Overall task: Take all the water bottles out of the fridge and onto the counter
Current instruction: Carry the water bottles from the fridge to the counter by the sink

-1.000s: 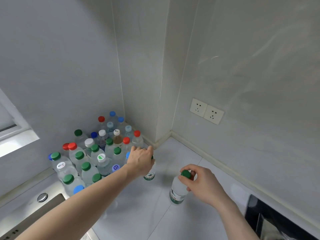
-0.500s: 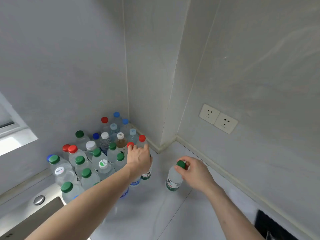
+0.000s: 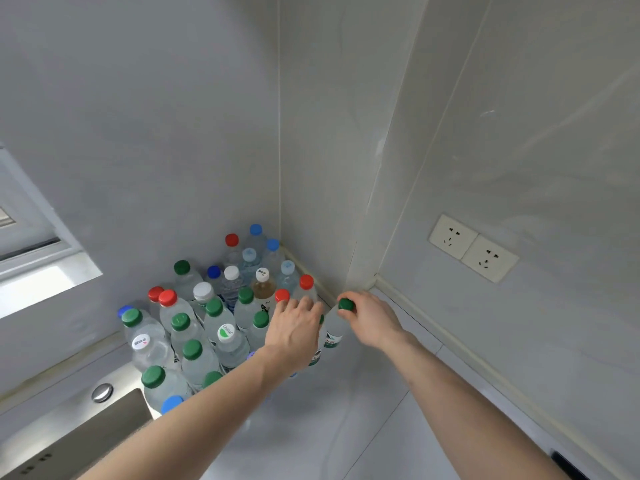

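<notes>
Right hand: fingers curled round the green cap and neck of a water bottle, grip clamped on it; bottle upright at the table corner, just beside the cluster. Left hand: fingers nearly straight, spread over a second green-capped bottle; contact cannot be told. Bottle cluster against the wall: roughly two dozen. Caps visible: about ten green, five red. Wall sockets: two.
</notes>
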Demonstrator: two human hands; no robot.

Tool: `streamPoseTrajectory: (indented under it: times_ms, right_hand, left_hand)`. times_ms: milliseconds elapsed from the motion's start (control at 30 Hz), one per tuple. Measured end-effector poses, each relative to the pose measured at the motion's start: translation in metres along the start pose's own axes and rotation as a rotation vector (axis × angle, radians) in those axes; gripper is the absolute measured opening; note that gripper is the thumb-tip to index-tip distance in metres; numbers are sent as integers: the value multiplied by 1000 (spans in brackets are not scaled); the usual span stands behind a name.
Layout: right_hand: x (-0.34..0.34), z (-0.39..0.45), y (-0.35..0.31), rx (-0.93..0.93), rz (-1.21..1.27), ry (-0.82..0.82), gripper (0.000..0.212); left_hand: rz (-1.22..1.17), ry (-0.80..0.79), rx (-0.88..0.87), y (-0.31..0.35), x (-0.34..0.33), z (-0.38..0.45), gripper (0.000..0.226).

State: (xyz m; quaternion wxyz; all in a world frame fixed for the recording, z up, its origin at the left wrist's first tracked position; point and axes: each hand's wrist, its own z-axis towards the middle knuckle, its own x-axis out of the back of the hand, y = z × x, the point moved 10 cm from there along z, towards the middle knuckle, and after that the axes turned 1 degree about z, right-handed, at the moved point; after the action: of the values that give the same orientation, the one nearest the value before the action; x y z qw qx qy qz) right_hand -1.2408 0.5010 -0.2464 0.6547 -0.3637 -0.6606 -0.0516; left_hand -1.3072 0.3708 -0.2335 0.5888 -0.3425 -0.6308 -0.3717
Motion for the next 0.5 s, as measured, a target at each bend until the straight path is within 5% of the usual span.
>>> streamPoseTrajectory:
  times_ms: [267, 500]
  right_hand:
    - [-14, 19, -9, -9, -67, -39, 27]
    - [-16, 17, -9, -55, -30, -72, 49]
  left_hand:
    - [-20, -69, -41, 0, -4, -27, 65]
    - [-74, -73, -9, -2, -6, -34, 69]
